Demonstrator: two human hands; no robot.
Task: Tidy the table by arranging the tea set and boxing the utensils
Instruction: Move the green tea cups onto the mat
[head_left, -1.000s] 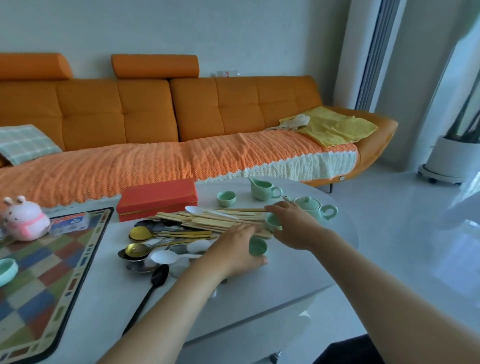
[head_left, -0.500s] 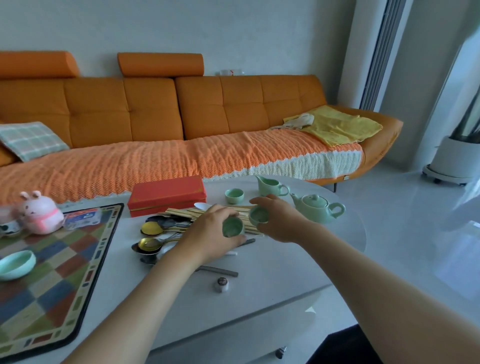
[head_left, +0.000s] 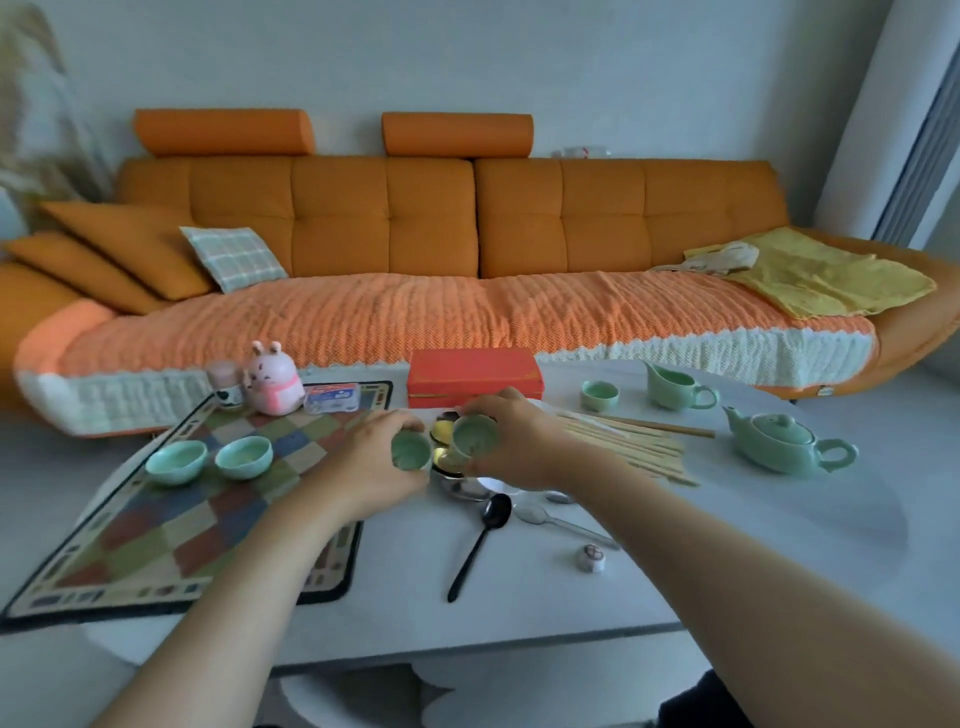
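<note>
With the left hand (head_left: 371, 460) gripping the left cup (head_left: 410, 451) and the right hand (head_left: 517, 435) the right cup (head_left: 474, 435) alongside, a bump could chip either.

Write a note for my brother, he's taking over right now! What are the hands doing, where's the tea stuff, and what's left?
Left hand grips a cup; right hand grips another cup, both above the spoons.
Two cups sit on the mat.
A fifth cup, jug and teapot stand near the chopsticks.
The box is shut, behind the hands.
Done: two cups placed.
Left: place the other tea things, box the spoons and chopsticks.
</note>
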